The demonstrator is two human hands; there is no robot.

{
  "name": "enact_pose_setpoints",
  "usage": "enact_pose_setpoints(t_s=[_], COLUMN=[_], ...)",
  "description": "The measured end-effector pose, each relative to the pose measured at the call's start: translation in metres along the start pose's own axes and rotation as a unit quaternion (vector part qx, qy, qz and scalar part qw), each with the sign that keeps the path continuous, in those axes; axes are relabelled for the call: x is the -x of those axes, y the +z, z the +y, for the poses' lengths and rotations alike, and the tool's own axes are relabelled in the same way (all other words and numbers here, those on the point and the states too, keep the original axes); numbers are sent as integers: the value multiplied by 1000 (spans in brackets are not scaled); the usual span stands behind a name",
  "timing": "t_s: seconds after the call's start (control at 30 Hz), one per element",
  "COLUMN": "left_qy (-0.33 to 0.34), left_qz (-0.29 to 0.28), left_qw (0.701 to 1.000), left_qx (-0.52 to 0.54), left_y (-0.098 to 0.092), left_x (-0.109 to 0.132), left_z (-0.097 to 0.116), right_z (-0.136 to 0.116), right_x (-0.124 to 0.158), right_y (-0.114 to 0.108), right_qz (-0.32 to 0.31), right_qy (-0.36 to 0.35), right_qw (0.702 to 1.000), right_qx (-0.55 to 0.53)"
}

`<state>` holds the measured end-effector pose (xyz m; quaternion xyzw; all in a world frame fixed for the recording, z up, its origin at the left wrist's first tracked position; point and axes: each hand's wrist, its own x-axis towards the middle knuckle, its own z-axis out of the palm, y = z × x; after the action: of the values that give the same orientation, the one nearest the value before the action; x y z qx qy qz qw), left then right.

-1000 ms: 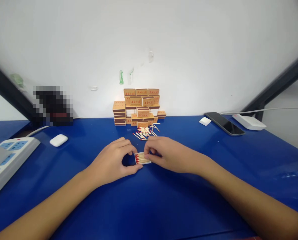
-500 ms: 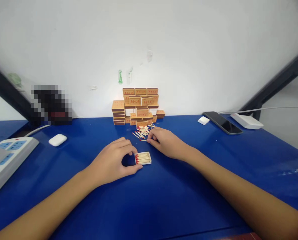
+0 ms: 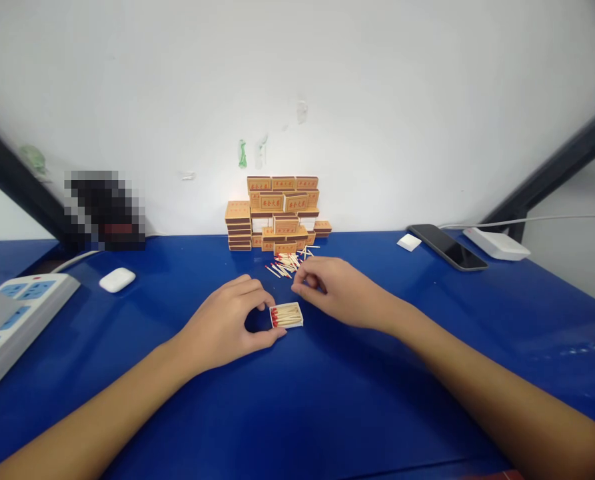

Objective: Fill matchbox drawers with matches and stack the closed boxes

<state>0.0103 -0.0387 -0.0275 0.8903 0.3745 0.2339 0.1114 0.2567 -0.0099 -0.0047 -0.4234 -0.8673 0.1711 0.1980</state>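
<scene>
Thumb and fingers of my left hand (image 3: 234, 317) grip the left end of a small white matchbox tray (image 3: 301, 325), which lies on the blue table. Inside it, red-tipped matches (image 3: 287, 315) lie side by side, heads to the left. My right hand (image 3: 334, 290) is just behind and right of the tray, thumb and forefinger pinched together. The match at these fingertips a moment ago no longer shows on the table; the fingers hide it. Beyond them is a loose pile of matches (image 3: 286, 263), in front of stacked orange-brown matchboxes (image 3: 284, 227).
A blue table (image 3: 297, 407) runs up to a white wall. To the left are a power strip (image 3: 52, 300) and a white earbud case (image 3: 117, 280). On the right lie a small white block (image 3: 409, 242), a phone (image 3: 447, 247) and a white box (image 3: 497, 244) by a cable.
My right hand has lifted slightly from the pile's near edge, moving a little right and toward me; the single match there has left the table. My left hand stays at the tray.
</scene>
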Motion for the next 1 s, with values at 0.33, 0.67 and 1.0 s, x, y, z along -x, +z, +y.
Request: enact_pose_setpoints(t_s=[0.33, 0.67, 1.0], left_qy=[-6, -2, 13], left_qz=[-7, -7, 5], left_qw=[1000, 1000, 1000], left_qx=[-1, -4, -13], left_y=[-1, -1, -3], left_x=[0, 1, 1], left_z=[2, 3, 2], right_z=[3, 3, 16], right_x=[-34, -47, -15], right_y=[36, 38, -5], right_qz=[95, 58, -97], right_qy=[59, 99, 61], right_qw=[990, 989, 993], right_qx=[89, 95, 16])
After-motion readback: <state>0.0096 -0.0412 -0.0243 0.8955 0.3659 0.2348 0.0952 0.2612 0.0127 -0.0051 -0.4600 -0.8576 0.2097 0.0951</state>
